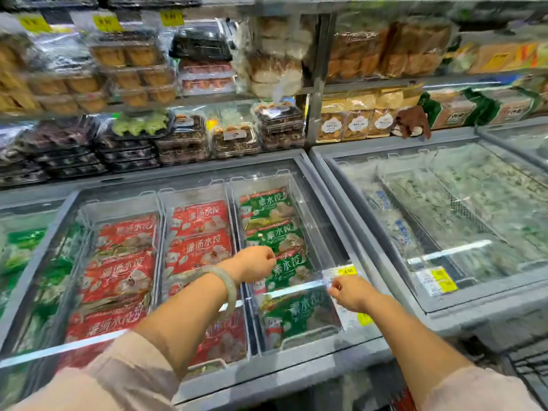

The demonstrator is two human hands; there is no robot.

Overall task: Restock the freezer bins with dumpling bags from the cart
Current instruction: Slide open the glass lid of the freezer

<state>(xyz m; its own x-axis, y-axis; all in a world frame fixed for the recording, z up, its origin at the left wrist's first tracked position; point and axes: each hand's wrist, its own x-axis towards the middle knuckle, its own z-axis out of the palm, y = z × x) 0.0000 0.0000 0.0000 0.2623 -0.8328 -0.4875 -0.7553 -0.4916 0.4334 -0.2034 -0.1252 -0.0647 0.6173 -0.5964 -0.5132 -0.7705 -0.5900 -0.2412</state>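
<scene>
the green dumpling bags lie in the right bin, their row running away from me. my left hand, nearer, hovers curled over them; i can't tell if it grips. my right hand pinches the glass lid edge beside them.

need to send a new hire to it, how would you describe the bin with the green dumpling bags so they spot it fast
Find the grey chest freezer below the shelves of boxed pastries, with three clear bins side by side inside. Take the rightmost bin. Of the three, it alone holds green bags, while the two bins to its left hold red bags.
</scene>
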